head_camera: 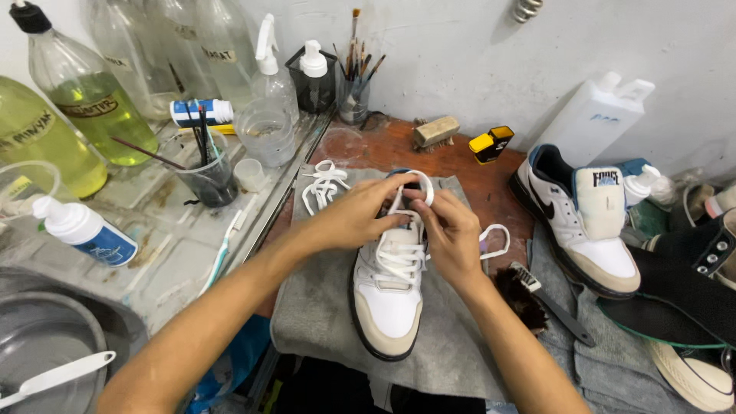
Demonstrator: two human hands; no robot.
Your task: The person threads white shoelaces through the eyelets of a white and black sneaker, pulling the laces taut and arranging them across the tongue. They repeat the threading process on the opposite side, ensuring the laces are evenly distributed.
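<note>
Sneaker (389,295), white and tan with dark sole, lying on grey cloth (322,322) at centre of workbench; long axis running near to far, toe toward camera, heel and collar away toward wall. White lace (399,261) threaded through lower eyelets, upper part drawn up in a loop over the tongue. Left hand (354,217) closed on the lace at the upper left of the sneaker, fingers pinched narrow. Right hand (448,234) pinched on the same lace at the upper right, thumb and forefinger tight; free end of lace looping out right of the sneaker over the cloth. Second loose lace (322,184) bundled on the cloth, far left of the sneaker. Matching shoe (583,222) right of the sneaker, well apart, toe angled near-right, tongue raised. Dark-bristled brush (537,299) just right of the sneaker, near the right wrist. Wooden brush (435,132) and yellow-black object (491,143) beyond the sneaker by the wall. Bottles (84,92), spray bottle (272,69), cup of brushes (207,172) left of the sneaker on a tiled ledge. Collar and upper eyelets of the sneaker hidden behind both hands; heel not visible. Black shoe (698,284) far right, cut off at frame edge.
</note>
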